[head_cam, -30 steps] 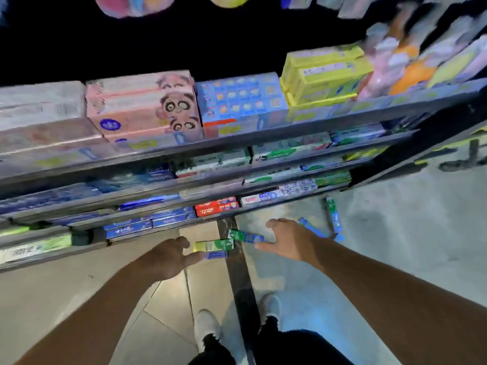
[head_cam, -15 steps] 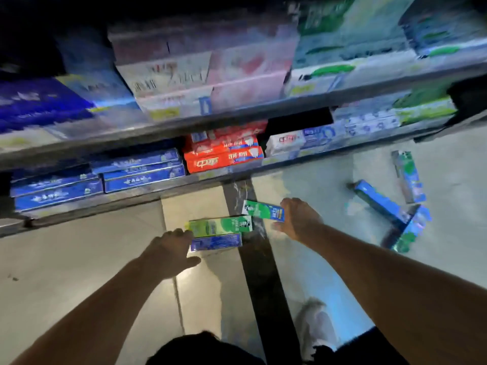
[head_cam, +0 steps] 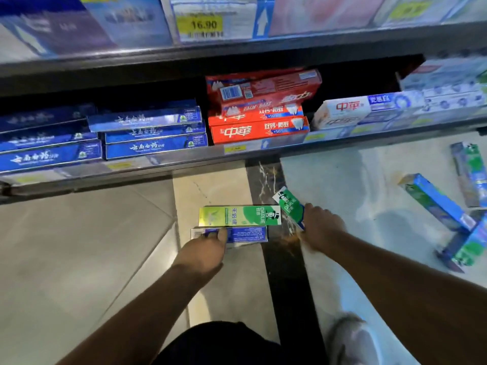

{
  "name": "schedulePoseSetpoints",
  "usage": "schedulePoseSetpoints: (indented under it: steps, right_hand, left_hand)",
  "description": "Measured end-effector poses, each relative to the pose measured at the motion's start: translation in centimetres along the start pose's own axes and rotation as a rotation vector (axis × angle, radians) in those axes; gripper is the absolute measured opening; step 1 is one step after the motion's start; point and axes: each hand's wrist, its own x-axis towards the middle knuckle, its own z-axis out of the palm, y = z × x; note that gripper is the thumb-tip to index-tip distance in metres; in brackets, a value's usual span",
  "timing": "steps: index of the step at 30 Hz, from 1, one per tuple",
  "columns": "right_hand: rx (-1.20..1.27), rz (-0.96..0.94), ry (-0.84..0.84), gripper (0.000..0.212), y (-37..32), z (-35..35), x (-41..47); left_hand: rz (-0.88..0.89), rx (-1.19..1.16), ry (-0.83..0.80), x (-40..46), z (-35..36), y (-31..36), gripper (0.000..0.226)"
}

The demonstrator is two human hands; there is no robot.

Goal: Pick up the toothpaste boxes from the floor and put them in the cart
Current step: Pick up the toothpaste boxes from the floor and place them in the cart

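A yellow-green toothpaste box (head_cam: 238, 216) lies flat on the floor, with a blue toothpaste box (head_cam: 246, 234) right beside its near side. My left hand (head_cam: 204, 252) rests on the blue box, thumb over its top. My right hand (head_cam: 320, 229) is closed on one end of a green toothpaste box (head_cam: 288, 205), which tilts up off the floor. Further right lie a blue-green box (head_cam: 434, 202), another box (head_cam: 470, 173) near the shelf, and a third box (head_cam: 467, 247) at the frame's edge. No cart is visible.
A low store shelf (head_cam: 184, 163) runs across the back, stocked with blue boxes (head_cam: 155, 131), red boxes (head_cam: 259, 130) and white boxes (head_cam: 363, 109). A dark floor strip (head_cam: 287, 272) runs toward me. My white shoe (head_cam: 353, 338) stands at the lower right.
The camera has dropped much closer to the floor. My left hand reached onto the blue box. My right hand closed on the green box and tilted it up.
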Motion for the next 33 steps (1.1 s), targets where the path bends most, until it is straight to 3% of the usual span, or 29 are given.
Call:
schedulePoseSetpoints:
  steps: [5,7,9,12,16,24,33]
  right_hand:
    - [0.129,0.079,-0.062,0.035,0.2,1.0,-0.9]
    - [0.209,0.11,-0.078,0.03,1.0,0.6,-0.8]
    - [0.286,0.123,-0.075,0.03,1.8,0.0,-0.8]
    - [0.298,0.114,-0.066,0.037,2.6,-0.7,-1.0]
    - [0.278,0.07,-0.063,0.045,3.0,-2.7,-2.1]
    - [0.314,-0.039,-0.061,0.051,2.9,-13.3,-12.4]
    - [0.426,-0.054,-0.028,0.051,5.1,-33.6,-31.0]
  left_hand:
    - [0.037,0.225,0.015,0.5,0.7,0.0,0.067]
    - [0.022,0.25,0.098,0.9,0.5,0.0,0.045]
    - [-0.01,0.261,0.083,1.3,0.3,0.3,0.029]
    - [-0.003,0.396,0.097,2.3,0.7,0.7,0.033]
    - [-0.077,0.288,-0.02,1.8,-1.8,1.1,0.037]
    - [-0.234,0.035,0.008,-9.2,-14.1,0.4,0.035]
    - [-0.28,-0.254,0.012,-29.4,-34.9,4.5,0.041]
